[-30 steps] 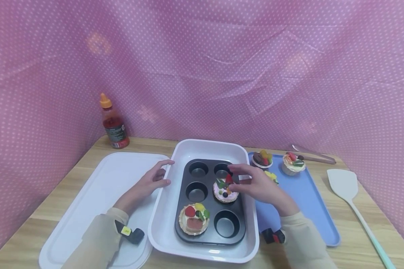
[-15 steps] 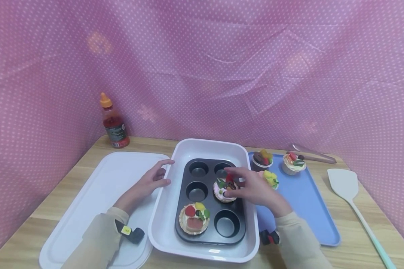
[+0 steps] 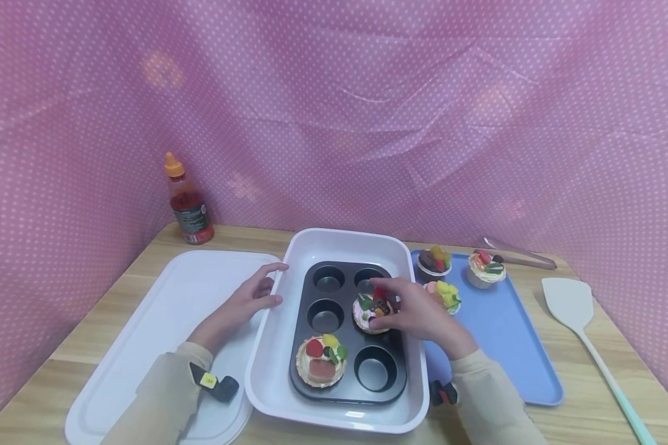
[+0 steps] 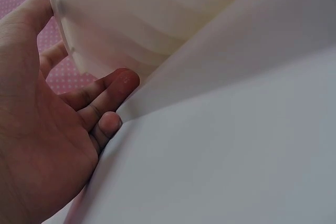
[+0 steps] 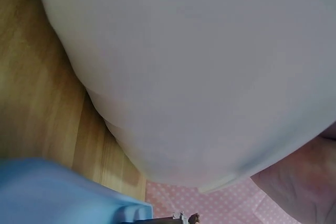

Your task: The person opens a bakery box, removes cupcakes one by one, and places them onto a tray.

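Observation:
In the head view, a dark muffin tin (image 3: 349, 395) lies inside a deep white tray (image 3: 342, 421). My right hand (image 3: 417, 312) bends its thumb and forefinger around a pink-cream cupcake (image 3: 364, 318) in the tin's middle right cup, covering part of its fruit topping. Only the edge of that hand shows in the right wrist view, beside the tray's pale wall (image 5: 199, 77). Another cupcake (image 3: 321, 363), topped with cream and fruit, sits in the front left cup. At the tray's left rim rests my left hand (image 3: 239, 309), its forefinger and thumb spread, its other fingers against the outer wall.
On a blue tray (image 3: 492, 334) at right stand several cupcakes, one (image 3: 485, 270) with white cream. Behind lie metal tongs (image 3: 523, 253); a white spatula (image 3: 569, 303) is further right. A white lid-like board (image 3: 145, 346) lies left, with a red sauce bottle (image 3: 190, 210) behind it.
My right hand has shifted slightly left and toward me, bringing thumb and forefinger around the pink-cream cupcake. More of the yellow-topped cupcake behind it now shows. The left hand has stayed put.

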